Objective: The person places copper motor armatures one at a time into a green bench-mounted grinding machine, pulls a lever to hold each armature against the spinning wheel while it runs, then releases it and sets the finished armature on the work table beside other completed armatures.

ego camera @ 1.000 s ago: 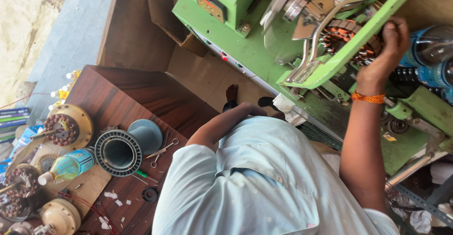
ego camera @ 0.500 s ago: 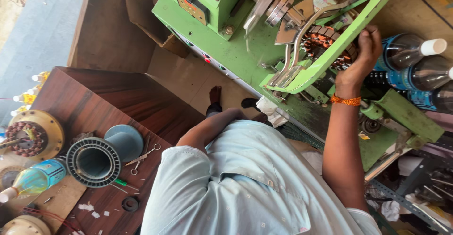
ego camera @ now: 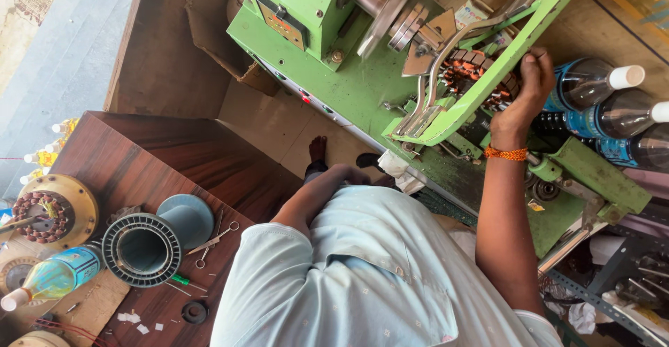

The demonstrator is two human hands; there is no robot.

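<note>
Workshop floor, green winding machine (ego camera: 348, 89) ahead. My right hand (ego camera: 524, 95) is curled on the copper-wound stator (ego camera: 477, 75), clamped behind the machine's green arm (ego camera: 488, 61), dark bottles (ego camera: 599, 103) crowding its right edge. My left hand (ego camera: 348, 176) rests loosely closed, empty, at my lap; open floor between wooden table (ego camera: 139, 159) and machine.
</note>
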